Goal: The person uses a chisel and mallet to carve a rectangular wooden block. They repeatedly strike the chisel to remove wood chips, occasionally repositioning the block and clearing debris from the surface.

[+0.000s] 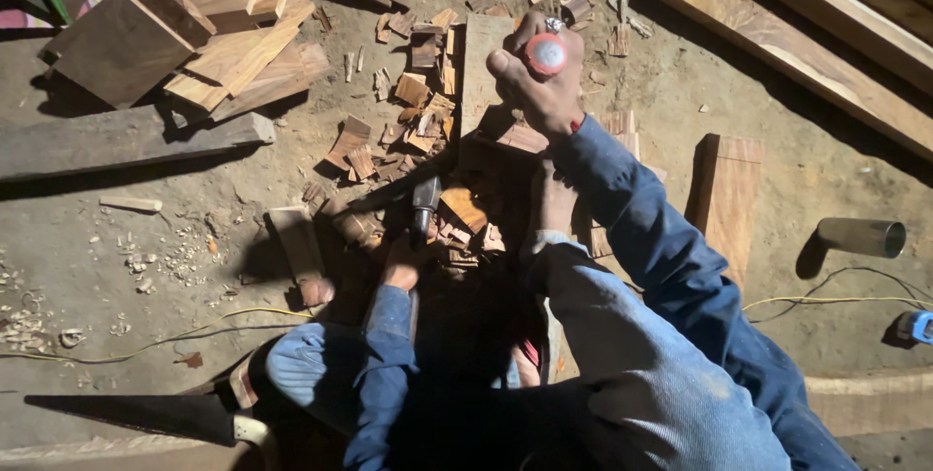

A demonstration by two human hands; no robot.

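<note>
The right hand (544, 82) was raised high toward the camera, its fingers wrapped around a red-capped tool handle (546, 54) seen end-on. The left hand (400, 267) was low in shadow, closed on the shaft of a dark metal tool (425, 207) whose head rested among the wood chips (428, 131). A bare foot (556, 201) pressed on a wooden board (486, 72) lying lengthwise away from the person, its far end clear, its near end hidden by the arm and chips. Chips crowded both long edges of the board, thickest on its left. Further left, a stack of planks (233, 53) and a grey beam (126, 140) hemmed the dirt floor (175, 228), leaving an open patch between them and the knees. To the right stood a short upright plank (729, 194), with bare ground beyond it reaching a metal cylinder (860, 236) and a yellow cord (826, 301). Long timbers (777, 34) closed the upper right edge. A saw (155, 415) lay at the lower left.
</note>
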